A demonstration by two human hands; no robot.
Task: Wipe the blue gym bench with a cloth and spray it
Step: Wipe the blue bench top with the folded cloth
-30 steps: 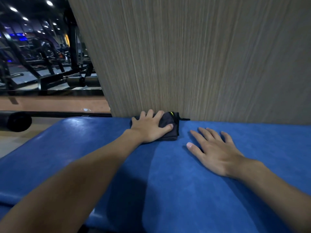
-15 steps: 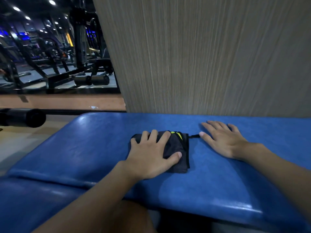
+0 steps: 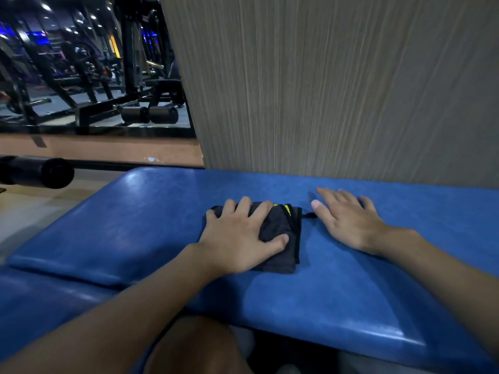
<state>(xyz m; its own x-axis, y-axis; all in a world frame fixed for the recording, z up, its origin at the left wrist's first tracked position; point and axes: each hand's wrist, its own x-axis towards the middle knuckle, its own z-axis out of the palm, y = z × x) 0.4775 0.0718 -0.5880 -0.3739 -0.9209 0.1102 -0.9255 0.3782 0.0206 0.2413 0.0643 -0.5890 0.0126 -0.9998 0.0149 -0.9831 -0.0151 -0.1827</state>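
Flat and spread, our left hand (image 3: pixel 240 236) presses down on the folded dark grey cloth with a yellow-green stripe (image 3: pixel 280 233). The fingers lie straight over the cloth's far edge and the thumb rests on its top, so nothing is curled round it or pinched. Our right hand (image 3: pixel 348 222) lies just to the right of the cloth, palm down on the padding, fingers straight and slightly fanned, holding nothing. A short black loop at the cloth's upper right corner sits just beside this hand's thumb; we cannot tell whether they touch.

The cloth sits a little above the centre of the frame, on the blue padded vinyl gym bench (image 3: pixel 135 225), which runs across the frame from left to right. A seam between two pads shows at the lower left.

Behind the bench, a grey wood-grain wall panel (image 3: pixel 337 90) fills the upper right. At the upper left we see dark gym machines (image 3: pixel 129 76) under ceiling lights, and a black foam roller pad (image 3: pixel 40 171) juts in at the left edge. Our bare knee (image 3: pixel 194 346) shows at the bottom centre, below the bench edge.
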